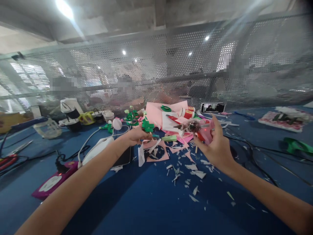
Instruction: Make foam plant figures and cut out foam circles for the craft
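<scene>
My right hand (218, 147) is closed around a pink hot glue gun (206, 128) with a small red light and a red trigger. Its nozzle end, smeared with dark and clear residue, points left. Across from it, my left hand (138, 135) has its fingers drawn together; what they hold, if anything, is hard to make out. Green paper leaves (148, 126) stand right at those fingertips. Below, pink paper with round cut-outs (158, 156) lies among scraps. A red-and-white tub (187, 113) and pink sheets (153, 111) are behind the glue gun.
White paper scraps (195, 173) litter the blue table (151, 202). A phone (212, 107) leans at the back, before a perforated metal screen (156, 75). Leftward are a purple power strip (52, 182), white cable (85, 143) and scissors (12, 158). Black cables (254, 160) run at right.
</scene>
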`<move>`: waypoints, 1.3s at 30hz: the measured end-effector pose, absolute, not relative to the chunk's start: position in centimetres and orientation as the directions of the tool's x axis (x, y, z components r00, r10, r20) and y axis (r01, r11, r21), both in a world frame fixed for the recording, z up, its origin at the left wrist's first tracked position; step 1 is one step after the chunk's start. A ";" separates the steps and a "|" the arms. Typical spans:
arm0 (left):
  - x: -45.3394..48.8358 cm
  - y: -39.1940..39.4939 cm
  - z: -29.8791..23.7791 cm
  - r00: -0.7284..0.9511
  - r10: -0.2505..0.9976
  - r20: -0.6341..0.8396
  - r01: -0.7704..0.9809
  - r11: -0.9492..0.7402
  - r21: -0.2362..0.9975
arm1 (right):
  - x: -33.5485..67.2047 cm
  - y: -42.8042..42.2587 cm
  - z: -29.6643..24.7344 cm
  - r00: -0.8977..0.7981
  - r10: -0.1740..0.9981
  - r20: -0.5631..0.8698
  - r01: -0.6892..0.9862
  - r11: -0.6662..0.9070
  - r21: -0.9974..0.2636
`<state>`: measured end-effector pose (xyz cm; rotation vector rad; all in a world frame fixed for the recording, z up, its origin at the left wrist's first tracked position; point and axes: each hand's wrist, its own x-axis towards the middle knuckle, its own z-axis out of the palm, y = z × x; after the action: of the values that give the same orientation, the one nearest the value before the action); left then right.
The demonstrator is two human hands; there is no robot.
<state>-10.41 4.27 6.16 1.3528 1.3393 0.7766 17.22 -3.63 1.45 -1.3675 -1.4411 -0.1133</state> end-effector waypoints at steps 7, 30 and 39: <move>-11.9 5.7 6.1 0.101 0.977 -0.189 0.307 0.150 0.940 | 17.7 -3.2 1.5 0.268 0.619 0.738 0.753 0.344 -0.562; -6.7 2.1 4.6 0.395 0.918 -0.040 0.219 -0.052 0.974 | 19.8 -1.9 1.7 0.347 0.681 0.644 0.644 0.326 -0.692; -6.6 1.9 6.0 0.275 0.961 0.018 0.054 -0.034 0.998 | 20.0 -1.4 1.6 0.383 0.715 0.584 0.582 0.304 -0.754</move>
<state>-6.63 1.93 5.97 1.3894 1.0302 0.9916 20.03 -1.45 1.60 -1.3676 -1.2867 0.1317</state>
